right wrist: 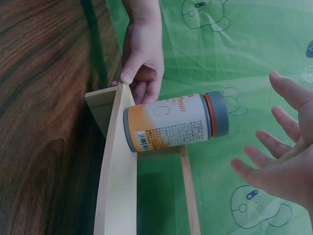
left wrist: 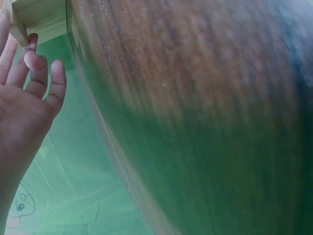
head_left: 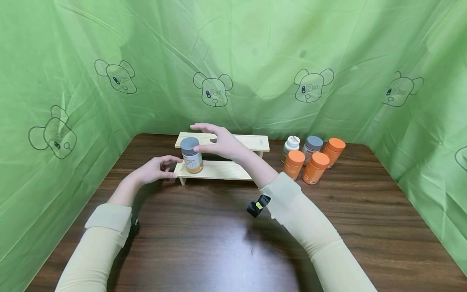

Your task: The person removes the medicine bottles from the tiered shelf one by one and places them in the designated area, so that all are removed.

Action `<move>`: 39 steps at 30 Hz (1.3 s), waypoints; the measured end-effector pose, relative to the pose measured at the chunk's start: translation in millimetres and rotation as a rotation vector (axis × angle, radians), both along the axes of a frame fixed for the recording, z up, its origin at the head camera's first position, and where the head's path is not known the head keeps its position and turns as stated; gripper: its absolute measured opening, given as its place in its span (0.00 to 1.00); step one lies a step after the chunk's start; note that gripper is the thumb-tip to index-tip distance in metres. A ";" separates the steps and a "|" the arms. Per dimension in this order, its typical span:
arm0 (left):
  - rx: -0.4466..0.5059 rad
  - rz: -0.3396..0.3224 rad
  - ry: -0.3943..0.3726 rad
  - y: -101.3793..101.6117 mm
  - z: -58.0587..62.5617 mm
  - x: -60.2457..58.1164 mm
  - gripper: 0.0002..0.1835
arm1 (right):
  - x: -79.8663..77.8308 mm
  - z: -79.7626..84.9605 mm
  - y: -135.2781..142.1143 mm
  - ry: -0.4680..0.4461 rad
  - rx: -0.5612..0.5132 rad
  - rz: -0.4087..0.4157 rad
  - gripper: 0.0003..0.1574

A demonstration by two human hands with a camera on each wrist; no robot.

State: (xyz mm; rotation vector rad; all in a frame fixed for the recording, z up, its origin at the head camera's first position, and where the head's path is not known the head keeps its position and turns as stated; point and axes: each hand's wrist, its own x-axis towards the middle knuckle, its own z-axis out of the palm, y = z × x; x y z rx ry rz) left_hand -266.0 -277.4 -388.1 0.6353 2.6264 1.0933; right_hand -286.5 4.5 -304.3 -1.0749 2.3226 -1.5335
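Note:
A jar with a grey lid and a white-and-orange label (head_left: 192, 159) stands upright near the left end of the lower step of a two-tier wooden rack (head_left: 226, 170). My left hand (head_left: 157, 169) grips that end of the rack, thumb and fingers at its edge; the right wrist view shows the thumb on the board (right wrist: 115, 171). My right hand (head_left: 222, 142) is spread above the jar's right side. Seen from the right wrist, its fingers stand apart from the lid (right wrist: 218, 114) and hold nothing.
Right of the rack stand a small white bottle (head_left: 290, 148), another grey-lidded jar (head_left: 313, 145) and several orange jars (head_left: 315, 168). Green cloth (head_left: 255, 61) hangs behind and beside the dark wooden table (head_left: 204, 235). The right forearm crosses the rack's right part.

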 end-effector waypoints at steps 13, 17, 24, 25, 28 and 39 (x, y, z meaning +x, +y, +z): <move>0.016 -0.005 0.010 -1.5 -3.8 -2.3 0.28 | -16.7 -24.0 -20.2 -0.061 -0.020 -0.034 0.35; 0.030 -0.007 0.017 -1.7 -5.6 -2.9 0.28 | -15.0 -31.0 -26.7 -0.090 -0.084 -0.030 0.34; 0.039 -0.006 0.020 -1.1 -5.8 -2.9 0.28 | -14.7 -40.3 -31.3 -0.136 -0.150 -0.048 0.30; 0.036 -0.004 0.017 -1.1 -5.8 -3.2 0.28 | -15.0 -42.2 -31.9 -0.140 -0.159 -0.051 0.29; 0.030 -0.010 0.009 -1.4 -5.8 -3.7 0.28 | -15.5 -47.7 -33.4 -0.152 -0.178 -0.061 0.28; 0.027 0.002 -0.009 -0.5 -1.7 -0.7 0.29 | -14.5 -55.5 -36.0 -0.146 -0.192 -0.081 0.27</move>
